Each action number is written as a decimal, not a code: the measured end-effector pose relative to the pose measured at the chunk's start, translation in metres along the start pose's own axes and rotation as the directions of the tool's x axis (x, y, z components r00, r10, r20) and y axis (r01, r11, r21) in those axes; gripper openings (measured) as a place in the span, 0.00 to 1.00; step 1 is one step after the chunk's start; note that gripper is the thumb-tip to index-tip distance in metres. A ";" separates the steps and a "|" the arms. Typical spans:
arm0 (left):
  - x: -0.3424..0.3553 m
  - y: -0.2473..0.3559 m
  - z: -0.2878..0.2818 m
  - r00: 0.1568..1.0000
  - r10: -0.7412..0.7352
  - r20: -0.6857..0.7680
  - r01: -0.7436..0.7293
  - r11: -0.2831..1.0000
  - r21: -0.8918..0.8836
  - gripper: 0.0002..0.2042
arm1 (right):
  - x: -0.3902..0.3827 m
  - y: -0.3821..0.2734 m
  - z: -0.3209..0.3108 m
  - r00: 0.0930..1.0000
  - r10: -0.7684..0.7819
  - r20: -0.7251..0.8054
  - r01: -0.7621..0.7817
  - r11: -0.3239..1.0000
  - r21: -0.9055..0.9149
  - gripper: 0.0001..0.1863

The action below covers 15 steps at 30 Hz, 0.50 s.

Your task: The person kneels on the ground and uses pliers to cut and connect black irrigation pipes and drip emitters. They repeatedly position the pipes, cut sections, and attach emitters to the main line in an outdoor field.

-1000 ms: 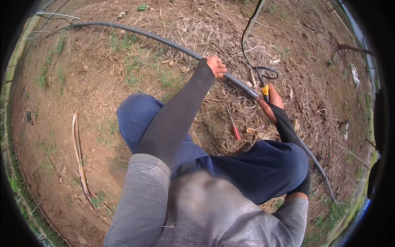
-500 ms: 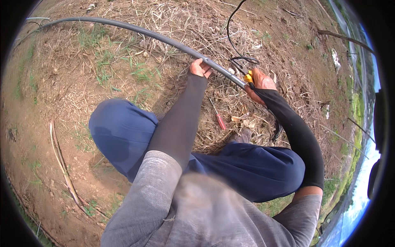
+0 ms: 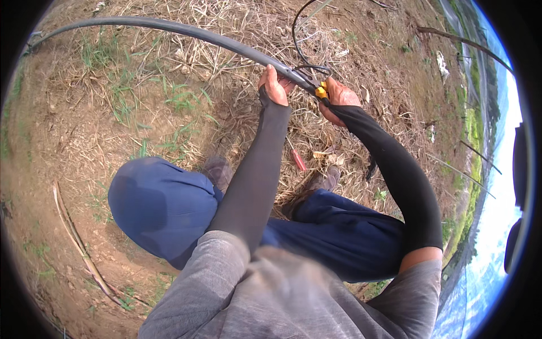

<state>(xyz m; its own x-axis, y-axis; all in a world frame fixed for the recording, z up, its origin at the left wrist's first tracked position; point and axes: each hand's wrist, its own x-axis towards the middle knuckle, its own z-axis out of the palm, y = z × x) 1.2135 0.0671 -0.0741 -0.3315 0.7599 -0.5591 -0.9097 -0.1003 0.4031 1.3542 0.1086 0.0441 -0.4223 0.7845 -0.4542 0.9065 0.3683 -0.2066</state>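
Note:
A long dark grey pipe (image 3: 186, 35) arcs in from the far left and ends between my hands. My left hand (image 3: 275, 89) grips it near that end, thumb along the top. Pliers with yellow-and-black handles (image 3: 321, 90) are in my right hand (image 3: 341, 96), their jaws against the pipe end. A thin black tube (image 3: 296, 40) curves down from the far side to the plier jaws; whether they pinch it I cannot tell. On the dry grass below my hands lies a screwdriver with a red handle (image 3: 298, 160).
Dry straw and bare soil (image 3: 141, 107) cover the ground, with green tufts (image 3: 180, 100). A long split stick (image 3: 79, 243) lies at the left. Another dark stick (image 3: 460, 39) is at the far right. My blue-trousered knees (image 3: 164, 203) are bent close below.
My right hand and the pliers have moved left and slightly away from me, nearer my left hand. My left thumb now lies over the pipe. The view has shifted a little.

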 end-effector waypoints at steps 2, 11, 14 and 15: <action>-0.002 0.002 0.001 1.000 0.004 0.002 -0.004 1.000 0.019 0.20 | 0.004 -0.004 0.000 0.999 0.048 0.027 -0.048 0.999 0.011 0.18; -0.007 0.006 0.005 1.000 0.002 0.025 -0.001 1.000 -0.014 0.16 | 0.004 -0.012 0.000 1.000 -0.004 0.003 0.004 1.000 -0.021 0.19; -0.009 0.006 0.007 1.000 0.017 -0.005 -0.017 1.000 0.005 0.16 | 0.004 -0.013 -0.002 0.998 0.045 0.039 -0.044 0.999 -0.024 0.19; -0.010 0.006 0.007 1.000 0.014 -0.009 -0.014 1.000 -0.002 0.16 | 0.004 -0.014 -0.003 0.998 0.043 0.041 -0.042 0.999 -0.026 0.19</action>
<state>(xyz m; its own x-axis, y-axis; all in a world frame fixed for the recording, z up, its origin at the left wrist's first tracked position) 1.2126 0.0634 -0.0610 -0.3463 0.7529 -0.5596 -0.9054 -0.1121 0.4095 1.3402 0.1078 0.0480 -0.3824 0.7784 -0.4978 0.9229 0.3479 -0.1649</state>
